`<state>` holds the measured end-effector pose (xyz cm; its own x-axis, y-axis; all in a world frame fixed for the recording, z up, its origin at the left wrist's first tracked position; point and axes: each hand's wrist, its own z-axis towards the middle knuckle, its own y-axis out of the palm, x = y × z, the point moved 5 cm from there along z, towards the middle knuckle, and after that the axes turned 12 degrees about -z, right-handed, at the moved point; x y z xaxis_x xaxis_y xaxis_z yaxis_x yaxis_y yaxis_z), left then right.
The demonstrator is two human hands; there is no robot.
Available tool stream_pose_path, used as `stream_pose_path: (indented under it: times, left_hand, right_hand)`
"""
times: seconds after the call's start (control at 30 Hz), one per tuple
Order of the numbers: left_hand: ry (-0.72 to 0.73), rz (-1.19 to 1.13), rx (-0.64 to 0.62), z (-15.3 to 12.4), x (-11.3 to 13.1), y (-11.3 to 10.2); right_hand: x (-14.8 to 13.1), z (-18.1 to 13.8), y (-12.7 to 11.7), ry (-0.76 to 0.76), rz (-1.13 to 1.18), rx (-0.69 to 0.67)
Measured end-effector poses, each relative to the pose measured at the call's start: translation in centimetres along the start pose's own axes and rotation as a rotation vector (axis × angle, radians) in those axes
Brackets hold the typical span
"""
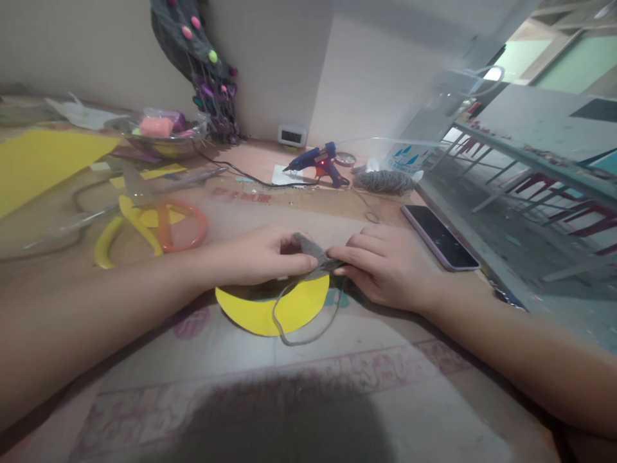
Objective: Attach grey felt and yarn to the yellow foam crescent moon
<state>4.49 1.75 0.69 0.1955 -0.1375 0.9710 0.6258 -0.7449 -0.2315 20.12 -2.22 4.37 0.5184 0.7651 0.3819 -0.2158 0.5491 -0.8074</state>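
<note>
The grey yarn is being pinched between left hand and right hand (both gripping it) above a yellow disc; a phone is being shown at two o'clock.

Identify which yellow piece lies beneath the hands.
The round yellow disc, partly under the left hand and right hand pinching grey felt; the big yellow sheet lies far left, untouched.
</note>
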Motion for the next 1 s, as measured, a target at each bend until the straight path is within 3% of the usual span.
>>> stream_pose_path:
  times: [0.5, 0.9, 1.0]
  left_hand:
    - [-0.001, -0.030, 0.015, 0.0, -0.1, 0.0]
    - [0.014, -0.018, 0.016, 0.2, -0.4, -0.1]
    - [0.015, 0.010, 0.032, 0.1, -0.2, -0.2]
  right_hand:
    - [0.1, 0.1, 0.2, 0.002, 0.068, 0.020]
    - [1.1, -0.5, 0.5, 0.192, 0.208, -0.050]
    - [1.1, -0.3, 0.4, 0.322, 0.311, -0.084]
